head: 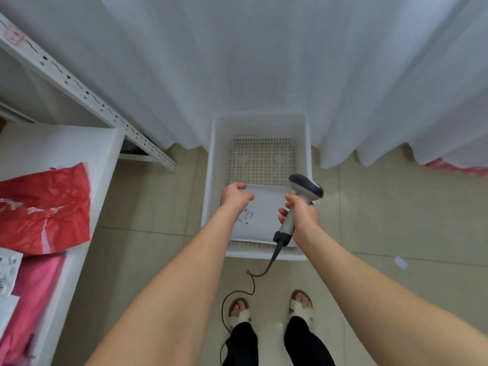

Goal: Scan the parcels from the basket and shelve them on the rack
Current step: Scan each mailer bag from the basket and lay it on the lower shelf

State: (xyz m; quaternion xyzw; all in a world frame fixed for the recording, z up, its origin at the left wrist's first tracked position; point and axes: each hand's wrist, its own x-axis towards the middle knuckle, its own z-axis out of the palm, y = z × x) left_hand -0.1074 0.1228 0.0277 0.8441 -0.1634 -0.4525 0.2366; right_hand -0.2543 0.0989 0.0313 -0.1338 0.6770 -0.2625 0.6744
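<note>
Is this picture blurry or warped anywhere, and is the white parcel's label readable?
Head view: wide-angle warp slants the rack; light is soft and even; the pink parcel at lower left is smeared; the white parcel shows a label too soft to read.

White curtain [264, 62], beige tiled floor [396, 220], 2 white sandals [301, 311], paper scrap [400, 262]

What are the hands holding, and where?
The right hand grips the scanner by its handle. The left hand seems to pinch the white parcel at its far left corner.

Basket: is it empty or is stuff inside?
Not empty. One white parcel lies flat in the basket under the left hand; the rest of it is bare.
</note>
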